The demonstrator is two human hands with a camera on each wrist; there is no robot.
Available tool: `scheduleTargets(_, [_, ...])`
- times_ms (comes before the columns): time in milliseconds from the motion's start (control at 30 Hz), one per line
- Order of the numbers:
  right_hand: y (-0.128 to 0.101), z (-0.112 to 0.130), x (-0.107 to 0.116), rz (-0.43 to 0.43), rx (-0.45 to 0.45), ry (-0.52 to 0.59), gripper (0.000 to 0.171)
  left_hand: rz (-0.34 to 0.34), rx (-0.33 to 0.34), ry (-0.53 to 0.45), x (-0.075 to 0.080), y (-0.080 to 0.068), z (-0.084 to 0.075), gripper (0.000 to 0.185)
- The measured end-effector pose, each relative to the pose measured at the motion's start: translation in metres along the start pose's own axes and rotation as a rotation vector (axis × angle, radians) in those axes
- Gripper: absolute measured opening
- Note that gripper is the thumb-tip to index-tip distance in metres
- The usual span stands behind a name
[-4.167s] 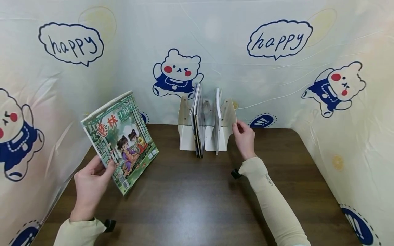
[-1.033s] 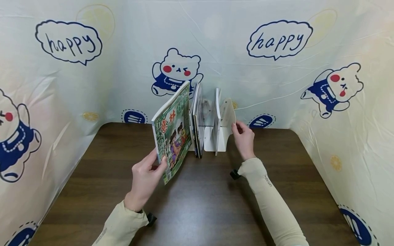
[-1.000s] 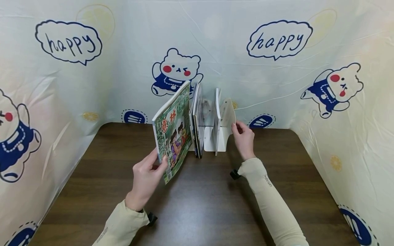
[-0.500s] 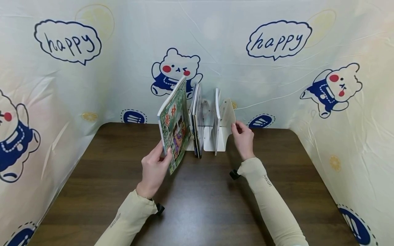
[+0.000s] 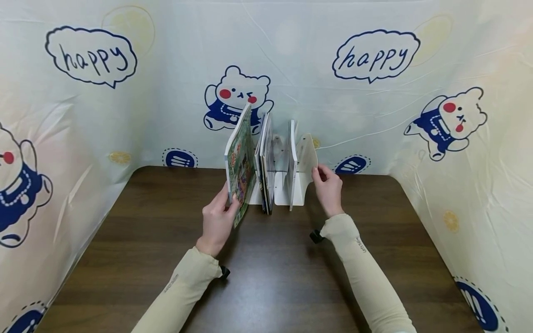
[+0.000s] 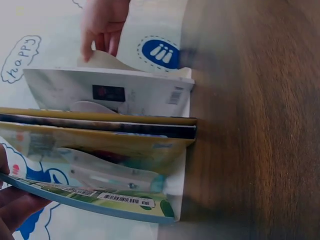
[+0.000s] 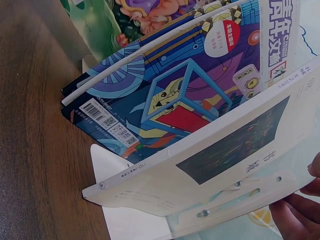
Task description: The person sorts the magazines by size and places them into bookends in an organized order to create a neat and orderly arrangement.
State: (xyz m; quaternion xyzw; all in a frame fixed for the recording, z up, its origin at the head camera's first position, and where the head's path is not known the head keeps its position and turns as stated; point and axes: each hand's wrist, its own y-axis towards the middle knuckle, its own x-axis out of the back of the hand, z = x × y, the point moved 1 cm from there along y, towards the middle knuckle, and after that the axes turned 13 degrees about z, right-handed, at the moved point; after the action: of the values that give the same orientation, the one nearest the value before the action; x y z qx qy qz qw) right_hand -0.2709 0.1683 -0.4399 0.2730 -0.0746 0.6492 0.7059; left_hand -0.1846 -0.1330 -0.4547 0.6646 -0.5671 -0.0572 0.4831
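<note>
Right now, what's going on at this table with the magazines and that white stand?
A person is handling magazines at a white book stand on a brown table. Their left hand grips a green-covered magazine by its lower edge, holding it nearly upright against the left side of the magazines already standing in the rack. Their right hand holds the stand's right end plate. A thin white booklet stands just inside that plate.

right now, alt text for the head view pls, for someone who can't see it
A left hand holds a green magazine upright against magazines standing in a white bookend rack on a dark wooden table. The right hand grips the rack's right end plate.
</note>
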Motion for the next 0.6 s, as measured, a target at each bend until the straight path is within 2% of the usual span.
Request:
scheduleTargets(233, [0.0, 0.001, 0.0, -0.002, 0.01, 0.008, 0.029, -0.023, -0.006, 0.035, -0.012, 0.002, 0.009, 0.054])
scheduleTargets(600, [-0.001, 0.002, 0.0, 0.002, -0.011, 0.0, 0.03, -0.019, 0.01, 0.048, -0.022, 0.003, 0.017, 0.054])
